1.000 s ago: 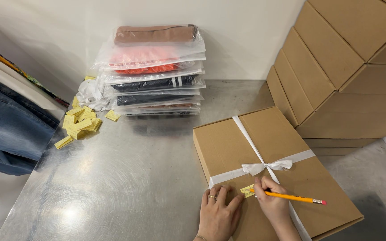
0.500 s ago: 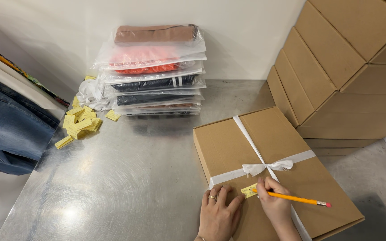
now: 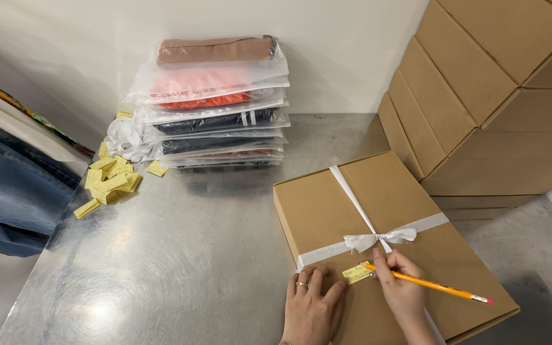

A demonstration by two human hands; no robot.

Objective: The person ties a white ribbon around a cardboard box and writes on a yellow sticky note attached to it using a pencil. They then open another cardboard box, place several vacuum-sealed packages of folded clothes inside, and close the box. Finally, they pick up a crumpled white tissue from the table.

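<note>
At the near right corner of the steel bench (image 3: 161, 268) lies a flat brown cardboard box (image 3: 327, 204), tied crosswise with white ribbon (image 3: 352, 198) that meets in a bow (image 3: 378, 239) near its near edge. Just below the bow sits a small yellow slip (image 3: 356, 274) on the lid. The left hand (image 3: 313, 306) lies flat on the box, fingers spread, wearing a ring, its fingertips at the slip's left end, nothing held in its grip. The right hand (image 3: 403, 291) has its grip closed around a yellow pencil (image 3: 435, 286), the tip on the slip and the pink eraser end pointing off to the right. The marks on the slip are too small to make out.

Toward the far edge stands a stack of clear bags of folded clothes (image 3: 215, 102). Left of it lies a scatter of yellow slips (image 3: 111, 180). Along the right side leans a pile of more brown boxes (image 3: 493, 96). Blue denim (image 3: 7, 191) hangs past the left edge.
</note>
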